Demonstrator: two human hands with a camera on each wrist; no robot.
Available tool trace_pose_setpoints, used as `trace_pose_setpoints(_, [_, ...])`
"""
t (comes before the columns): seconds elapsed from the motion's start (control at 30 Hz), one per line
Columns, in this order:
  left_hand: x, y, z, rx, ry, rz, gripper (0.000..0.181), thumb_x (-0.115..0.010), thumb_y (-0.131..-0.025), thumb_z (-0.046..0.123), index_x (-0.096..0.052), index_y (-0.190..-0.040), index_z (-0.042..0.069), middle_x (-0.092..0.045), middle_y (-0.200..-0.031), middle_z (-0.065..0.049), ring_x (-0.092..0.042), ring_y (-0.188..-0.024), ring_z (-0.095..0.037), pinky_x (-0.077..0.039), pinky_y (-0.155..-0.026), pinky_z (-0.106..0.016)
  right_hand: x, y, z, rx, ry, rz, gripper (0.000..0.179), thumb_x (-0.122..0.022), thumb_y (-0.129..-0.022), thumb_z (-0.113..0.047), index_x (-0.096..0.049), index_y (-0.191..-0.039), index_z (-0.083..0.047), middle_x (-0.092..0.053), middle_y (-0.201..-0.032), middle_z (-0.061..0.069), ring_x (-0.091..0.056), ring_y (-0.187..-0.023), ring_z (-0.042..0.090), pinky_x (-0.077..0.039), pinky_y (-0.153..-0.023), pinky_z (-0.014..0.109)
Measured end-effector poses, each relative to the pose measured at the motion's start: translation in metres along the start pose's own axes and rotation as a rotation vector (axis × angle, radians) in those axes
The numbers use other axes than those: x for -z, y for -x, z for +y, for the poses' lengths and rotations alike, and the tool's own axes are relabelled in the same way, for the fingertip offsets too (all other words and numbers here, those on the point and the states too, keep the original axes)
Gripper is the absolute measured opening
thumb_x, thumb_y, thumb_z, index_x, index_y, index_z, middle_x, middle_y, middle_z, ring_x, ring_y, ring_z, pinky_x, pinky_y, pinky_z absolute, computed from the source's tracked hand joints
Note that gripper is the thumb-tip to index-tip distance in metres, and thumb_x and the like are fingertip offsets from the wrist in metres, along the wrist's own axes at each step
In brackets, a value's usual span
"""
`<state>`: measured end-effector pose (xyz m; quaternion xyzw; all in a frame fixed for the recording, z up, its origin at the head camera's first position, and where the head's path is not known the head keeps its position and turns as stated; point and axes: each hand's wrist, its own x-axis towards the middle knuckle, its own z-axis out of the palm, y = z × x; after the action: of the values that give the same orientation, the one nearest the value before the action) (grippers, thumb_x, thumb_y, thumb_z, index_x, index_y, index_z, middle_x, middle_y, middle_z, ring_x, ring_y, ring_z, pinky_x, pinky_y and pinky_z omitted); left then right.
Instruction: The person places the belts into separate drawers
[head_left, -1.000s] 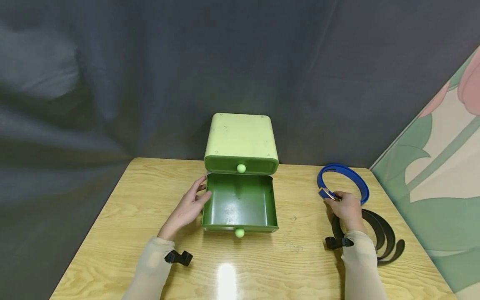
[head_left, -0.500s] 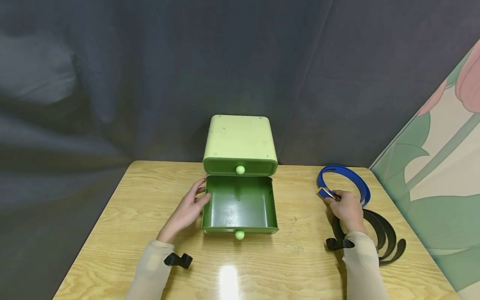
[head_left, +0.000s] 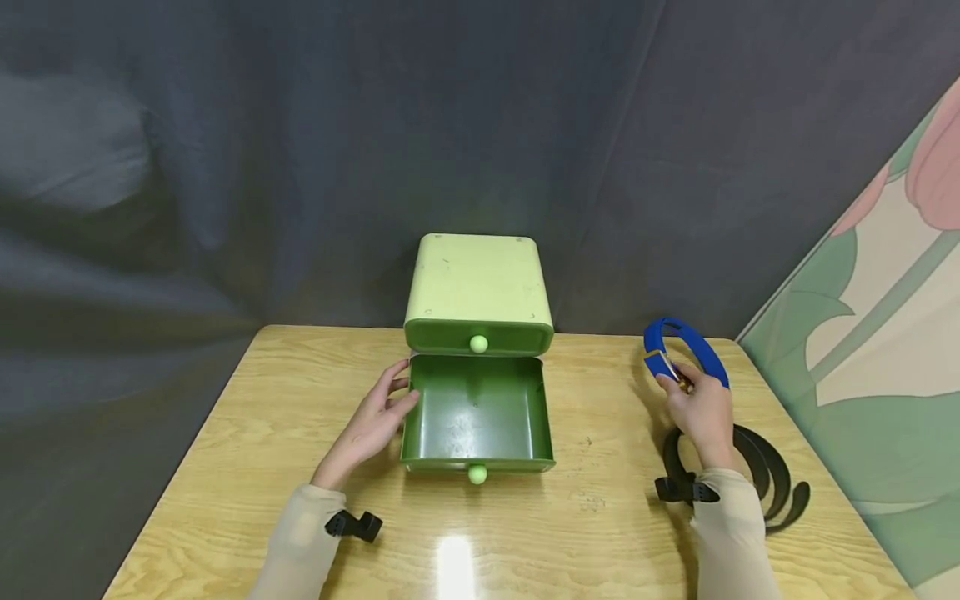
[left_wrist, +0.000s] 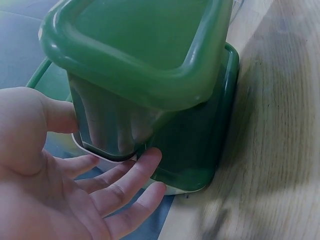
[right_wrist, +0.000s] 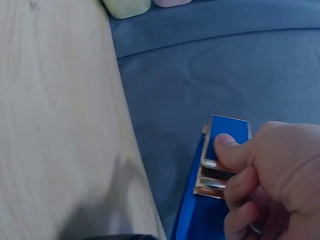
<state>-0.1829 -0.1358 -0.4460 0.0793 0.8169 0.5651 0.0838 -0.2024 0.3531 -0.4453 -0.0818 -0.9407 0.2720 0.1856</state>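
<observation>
At the left side of a pulled-out green drawer (head_left: 480, 463) is my left hand (head_left: 372, 425), its thumb at the rim and its other fingers along the outside wall. In the left wrist view those fingers are spread and loosely extended beside the drawer wall (left_wrist: 102, 117). My right hand (head_left: 703, 412) pinches a coiled blue belt (head_left: 701, 348) by its gold-edged buckle end, thumb on the blue buckle plate (right_wrist: 230, 127) in the right wrist view. The belt's loop is lifted at an angle. Part of it is hidden behind the hand.
The drawer belongs to a small pale-green cabinet (head_left: 480, 275) with an upper drawer (head_left: 442, 337) pushed in. A coiled black belt (head_left: 778, 479) lies on the wooden table (head_left: 262, 450) under the right forearm. A dark curtain (head_left: 450, 125) hangs behind, and a flowered panel (head_left: 885, 350) stands at right.
My right hand has raised the blue belt off the table, its loop tilting up. The left hand stays at the drawer's side, and the black belt lies where it was.
</observation>
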Motion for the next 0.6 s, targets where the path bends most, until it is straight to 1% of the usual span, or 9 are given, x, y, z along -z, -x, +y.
trace_pose_setpoints(0.03, [0.000, 0.000, 0.000, -0.001, 0.000, 0.000, 0.067, -0.050, -0.114, 0.028, -0.020, -0.170, 0.010, -0.038, -0.165, -0.030, -0.052, -0.143, -0.052, -0.051, -0.112, -0.059, 0.001, -0.001, -0.002, 0.006, -0.010, 0.031, 0.041, -0.072, -0.103, -0.026, -0.072, -0.132, 0.003, -0.078, -0.104, 0.029, -0.061, -0.066, 0.023, -0.042, -0.057, 0.028])
trace_pose_setpoints(0.07, [0.001, -0.001, 0.000, -0.002, -0.001, 0.000, 0.067, -0.050, -0.114, 0.028, -0.020, -0.170, 0.010, -0.039, -0.165, -0.030, -0.051, -0.143, -0.052, -0.051, -0.112, -0.059, 0.002, -0.001, -0.004, 0.011, -0.015, 0.059, 0.041, -0.072, -0.103, -0.026, -0.073, -0.132, 0.003, -0.078, -0.103, 0.028, -0.060, -0.063, 0.019, -0.041, -0.058, 0.027])
trace_pose_setpoints(0.13, [0.000, -0.001, -0.001, 0.000, -0.005, 0.001, 0.067, -0.050, -0.114, 0.027, -0.019, -0.171, 0.010, -0.039, -0.165, -0.030, -0.052, -0.142, -0.051, -0.051, -0.112, -0.058, 0.007, -0.001, -0.009, 0.014, -0.029, 0.094, 0.040, -0.073, -0.102, -0.026, -0.073, -0.132, 0.001, -0.079, -0.103, 0.028, -0.059, -0.060, 0.014, -0.041, -0.056, 0.024])
trace_pose_setpoints(0.23, [0.000, 0.000, -0.002, 0.006, -0.008, 0.008, 0.066, -0.050, -0.114, 0.028, -0.020, -0.171, 0.012, -0.040, -0.165, -0.029, -0.055, -0.140, -0.049, -0.052, -0.111, -0.058, 0.014, 0.000, -0.017, 0.024, -0.057, 0.115, 0.042, -0.072, -0.103, -0.026, -0.072, -0.135, 0.001, -0.079, -0.101, 0.028, -0.056, -0.057, 0.007, -0.040, -0.052, 0.021])
trace_pose_setpoints(0.37, [0.001, 0.000, 0.000, -0.011, -0.009, -0.003, 0.067, -0.050, -0.114, 0.028, -0.019, -0.171, 0.011, -0.040, -0.164, -0.029, -0.057, -0.138, -0.048, -0.053, -0.110, -0.057, 0.025, 0.002, -0.026, 0.043, -0.098, 0.146, 0.043, -0.070, -0.105, -0.027, -0.070, -0.138, 0.002, -0.076, -0.097, 0.028, -0.051, -0.057, -0.001, -0.039, -0.048, 0.018])
trace_pose_setpoints(0.47, [0.003, 0.000, 0.001, -0.025, -0.010, -0.020, 0.068, -0.050, -0.114, 0.028, -0.018, -0.170, 0.007, -0.040, -0.164, -0.030, -0.057, -0.137, -0.049, -0.054, -0.108, -0.057, 0.034, 0.006, -0.034, 0.066, -0.155, 0.137, 0.042, -0.067, -0.107, -0.025, -0.067, -0.139, 0.002, -0.074, -0.098, 0.030, -0.053, -0.054, -0.009, -0.042, -0.046, 0.017])
trace_pose_setpoints(0.6, [0.002, -0.001, 0.001, -0.015, -0.013, -0.017, 0.068, -0.049, -0.114, 0.028, -0.018, -0.171, 0.008, -0.040, -0.164, -0.029, -0.057, -0.137, -0.048, -0.054, -0.108, -0.056, 0.045, 0.012, -0.042, 0.111, -0.249, 0.066, 0.047, -0.062, -0.110, -0.023, -0.058, -0.147, 0.006, -0.071, -0.109, 0.038, -0.058, -0.057, -0.020, -0.049, -0.046, 0.015])
